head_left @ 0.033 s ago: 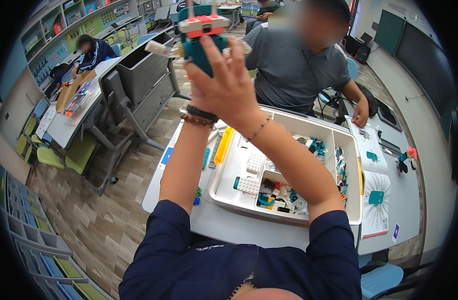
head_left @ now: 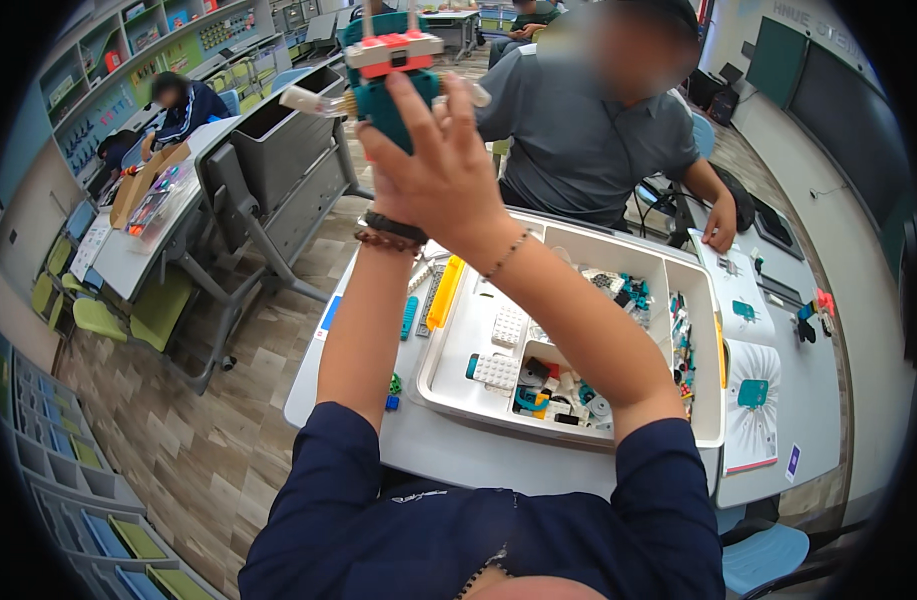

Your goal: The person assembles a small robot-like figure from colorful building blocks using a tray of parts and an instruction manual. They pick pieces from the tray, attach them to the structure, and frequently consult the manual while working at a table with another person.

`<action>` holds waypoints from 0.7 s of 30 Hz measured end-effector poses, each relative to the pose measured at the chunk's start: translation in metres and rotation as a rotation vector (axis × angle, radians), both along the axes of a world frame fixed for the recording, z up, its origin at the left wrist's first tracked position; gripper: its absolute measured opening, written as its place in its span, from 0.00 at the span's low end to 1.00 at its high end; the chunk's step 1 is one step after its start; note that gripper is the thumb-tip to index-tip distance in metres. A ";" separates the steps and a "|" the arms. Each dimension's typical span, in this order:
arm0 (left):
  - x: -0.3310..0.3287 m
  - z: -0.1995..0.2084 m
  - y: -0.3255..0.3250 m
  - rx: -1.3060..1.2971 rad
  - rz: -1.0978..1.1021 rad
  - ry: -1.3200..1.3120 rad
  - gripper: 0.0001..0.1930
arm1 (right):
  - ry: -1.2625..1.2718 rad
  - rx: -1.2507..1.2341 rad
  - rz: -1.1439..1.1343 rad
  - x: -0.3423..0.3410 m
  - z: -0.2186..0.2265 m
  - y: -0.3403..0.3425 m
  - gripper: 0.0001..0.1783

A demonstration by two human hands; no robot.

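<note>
Raised in front of me is a toy brick model [head_left: 403, 115] with a teal body, a coral-and-white block across its upper part and pale rods on top. Clear-tipped pieces stick out at its sides. My right hand [head_left: 443, 180] is on its near face, the fingers stretched up over the teal part and the index finger just under the coral block. Against the model's lower end, my left hand [head_left: 386, 190] grips it from below. Most of the left fingers are hidden behind the right hand.
Below my arms, a white sorting tray [head_left: 568, 428] of loose bricks stands on the table [head_left: 428, 440]. A yellow piece [head_left: 445, 292] lies at its left rim. Right of it is an open instruction booklet [head_left: 752, 420]. Across the table sits a person [head_left: 588, 130], one hand near the booklet.
Both my hands and the brick model have shifted slightly to the left. My hold on it looks the same.
</note>
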State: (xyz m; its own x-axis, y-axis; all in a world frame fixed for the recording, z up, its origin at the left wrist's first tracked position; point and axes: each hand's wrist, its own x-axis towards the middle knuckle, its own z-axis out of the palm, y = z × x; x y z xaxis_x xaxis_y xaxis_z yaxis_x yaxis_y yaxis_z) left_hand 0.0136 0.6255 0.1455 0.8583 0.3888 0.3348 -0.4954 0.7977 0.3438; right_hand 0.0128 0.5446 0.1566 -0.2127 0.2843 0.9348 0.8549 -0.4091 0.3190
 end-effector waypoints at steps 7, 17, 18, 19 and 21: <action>-0.004 -0.006 0.067 0.010 0.089 -0.045 0.27 | 0.042 0.035 0.209 -0.020 0.000 0.047 0.23; 0.012 -0.017 0.073 0.000 0.002 -0.112 0.26 | 0.070 0.173 0.256 -0.026 0.004 0.056 0.16; 0.017 -0.016 0.070 0.000 -0.014 -0.123 0.26 | 0.092 0.178 0.238 -0.026 0.006 0.053 0.17; 0.015 -0.010 0.069 0.017 -0.018 -0.132 0.26 | 0.112 0.193 0.234 -0.028 0.011 0.051 0.17; 0.025 -0.010 0.062 0.020 -0.057 -0.152 0.26 | 0.134 0.157 0.216 -0.016 0.009 0.045 0.17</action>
